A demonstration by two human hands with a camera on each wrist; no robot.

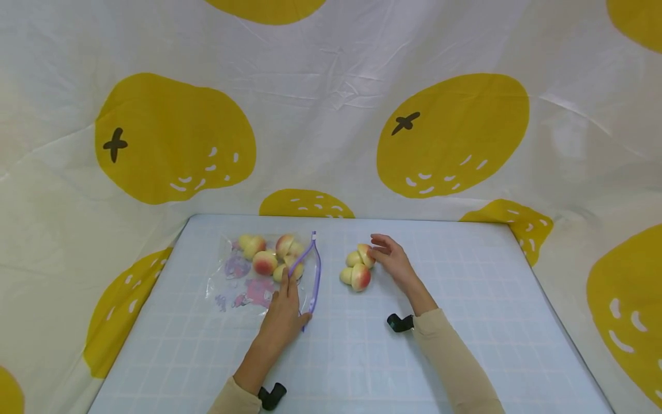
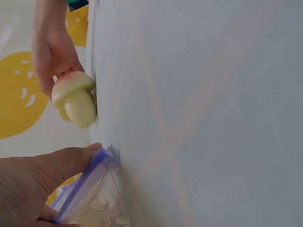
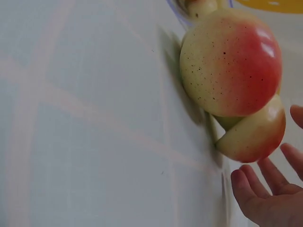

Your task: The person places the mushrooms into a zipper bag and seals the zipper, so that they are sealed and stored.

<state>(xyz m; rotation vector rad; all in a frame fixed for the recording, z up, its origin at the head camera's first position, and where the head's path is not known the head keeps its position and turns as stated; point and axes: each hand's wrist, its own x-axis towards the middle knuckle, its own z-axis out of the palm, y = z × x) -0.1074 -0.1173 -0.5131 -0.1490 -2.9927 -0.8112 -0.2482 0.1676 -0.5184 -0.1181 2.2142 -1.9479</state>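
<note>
Two toy mushrooms lie close together on the table: the nearer mushroom and a farther mushroom, both with pale yellow stems and red-blushed caps. My right hand is beside the farther one, its fingers spread and loosely bent around the cap side; in the right wrist view the fingertips appear just short of it. My left hand lies across a clear zip bag with purple edging. Its fingers reach along the bag's mouth while the thumb touches one end of the purple zip.
Several more toy mushrooms are inside the bag, which has pink and purple printing. A pale checked cloth covers the table. Behind hangs a white curtain with yellow fruit shapes. Black wrist cameras sit at both wrists.
</note>
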